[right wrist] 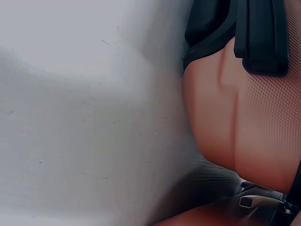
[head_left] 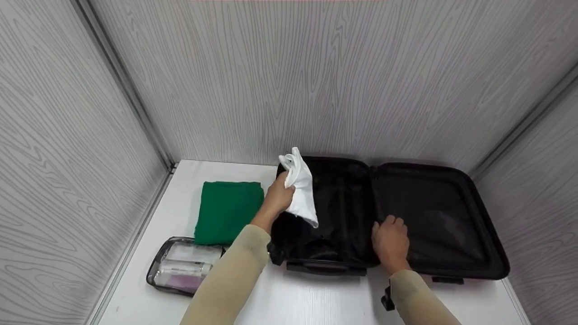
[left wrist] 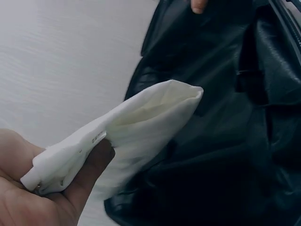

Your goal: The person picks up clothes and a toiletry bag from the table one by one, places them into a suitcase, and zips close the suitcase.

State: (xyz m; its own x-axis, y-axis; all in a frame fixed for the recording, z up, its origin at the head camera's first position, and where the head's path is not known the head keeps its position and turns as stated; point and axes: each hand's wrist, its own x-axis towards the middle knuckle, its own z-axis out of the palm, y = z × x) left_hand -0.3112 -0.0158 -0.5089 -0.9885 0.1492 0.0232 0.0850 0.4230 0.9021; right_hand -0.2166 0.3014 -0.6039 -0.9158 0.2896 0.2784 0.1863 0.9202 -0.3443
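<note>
My left hand (head_left: 279, 196) pinches a folded white cloth (head_left: 303, 195) above the left half of an open black-lined suitcase (head_left: 341, 203). In the left wrist view, the thumb and fingers press the folds of the white cloth (left wrist: 150, 110) together at one end, near a small tag. The cloth's far end hangs free over the dark lining (left wrist: 211, 150). My right hand (head_left: 391, 241) lies at the inner near corner of the suitcase's right half (head_left: 433, 216), its fingers bent inward. Whether it grips the rim is hidden. The right wrist view catches the suitcase's orange-pink outer shell (right wrist: 244, 113).
Left of the suitcase lies a folded green cloth (head_left: 229, 212). Nearer stands a clear, black-edged pouch (head_left: 165, 253) with a bottle and something purple inside, partly behind my left sleeve. Grey wood-patterned walls (head_left: 316, 81) enclose the white table (head_left: 311, 298) at the back and sides.
</note>
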